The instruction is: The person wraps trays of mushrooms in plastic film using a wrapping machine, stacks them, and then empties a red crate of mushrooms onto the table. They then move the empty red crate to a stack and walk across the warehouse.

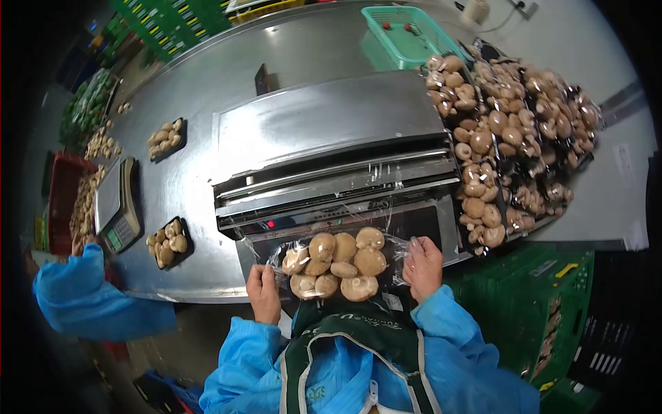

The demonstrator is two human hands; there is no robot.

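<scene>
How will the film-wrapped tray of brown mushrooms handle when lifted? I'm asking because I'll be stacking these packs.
The film-wrapped tray of brown mushrooms is probably light for its size, since the left hand and right hand hold it only at its ends. The clear plastic film looks loose, glossy and crinkled, so likely slippery. The rounded caps seem fragile and apt to bruise under stacking.

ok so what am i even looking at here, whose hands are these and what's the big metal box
This is one picture from a camera worn on a person's head, looking down at their own two hands. The left hand and right hand grip the ends of a tray of mushrooms under clear film. It sits at the front of a steel wrapping machine on a metal table. Wrapped mushroom trays pile up at the right, beside a green basket. At the left are open trays, a scale, and a co-worker's blue sleeve.
</scene>
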